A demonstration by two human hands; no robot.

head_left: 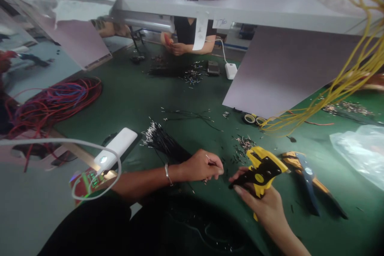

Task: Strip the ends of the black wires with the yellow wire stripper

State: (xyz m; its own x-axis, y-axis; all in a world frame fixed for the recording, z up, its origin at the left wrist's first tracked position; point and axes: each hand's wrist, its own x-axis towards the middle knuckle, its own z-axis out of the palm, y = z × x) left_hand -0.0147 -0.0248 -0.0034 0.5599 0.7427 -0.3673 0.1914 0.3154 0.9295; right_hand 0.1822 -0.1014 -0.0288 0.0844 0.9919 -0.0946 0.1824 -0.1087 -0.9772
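My left hand [205,165], with a bangle at the wrist, is pinched closed around a thin dark wire [211,161] with a pale tip. Just right of it, my right hand [261,202] is wrapped round a yellow and black wire stripper [260,176]. Behind my left forearm lies a bundle of black wires [168,142] with silvery ends. A small heap of metal terminals [246,143] sits beyond the stripper. Another tool, blue and orange pliers [309,172], rests on the green table [129,100] to the right.
A white power bank [117,149] with a cable lies at left, near coiled red wires [66,98]. Yellow wires [339,88] hang at right by tape rolls [255,119] and a plastic bag [363,152]. Across the table, under a shelf [270,10], are a person's hands [177,48].
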